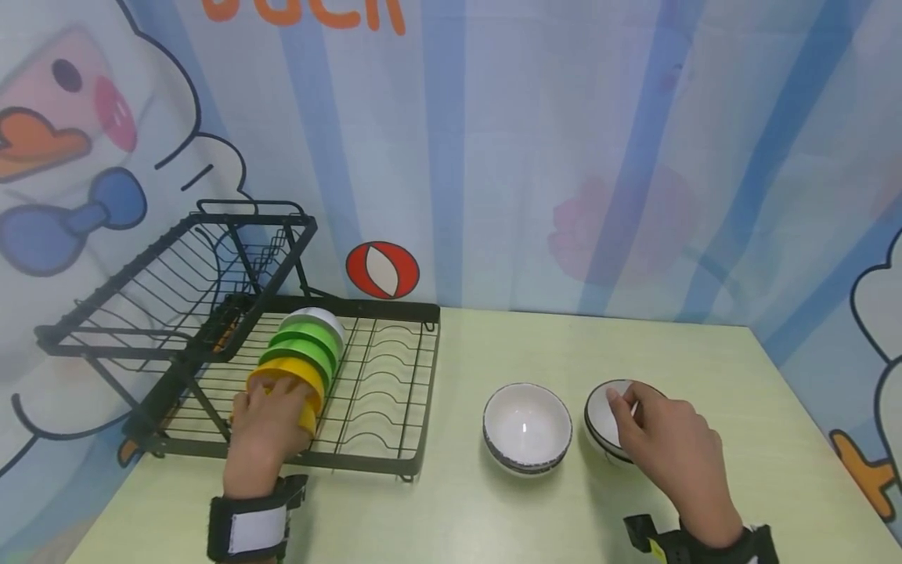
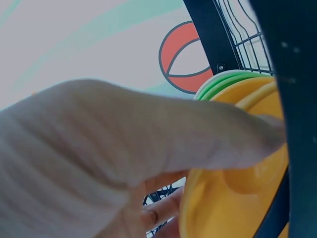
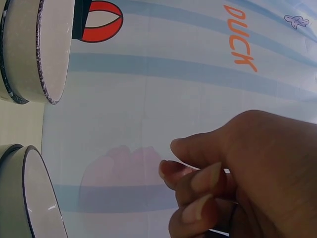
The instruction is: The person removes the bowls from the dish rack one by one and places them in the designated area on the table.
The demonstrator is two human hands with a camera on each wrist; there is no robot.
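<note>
My left hand [image 1: 264,423] grips the front one of two yellow bowls [image 2: 210,208], which stand on edge in the black dish rack [image 1: 416,392]. Its thumb lies inside the bowl while the fingers go round the outside. Behind them, green bowls [image 1: 304,354] and a white bowl [image 1: 331,319] lean in the same row. My right hand [image 1: 672,446] hovers by a stack of white bowls with dark rims [image 1: 601,411], its fingers loosely curled and holding nothing. In the right wrist view the fingers [image 3: 200,181] are apart from the bowls.
A second stack of white bowls with speckled rims [image 1: 527,427] stands on the pale table [image 1: 465,517] between the rack and the right stack. The rack's raised upper shelf [image 1: 176,352] rises at the left. A printed curtain [image 1: 493,157] hangs behind the table.
</note>
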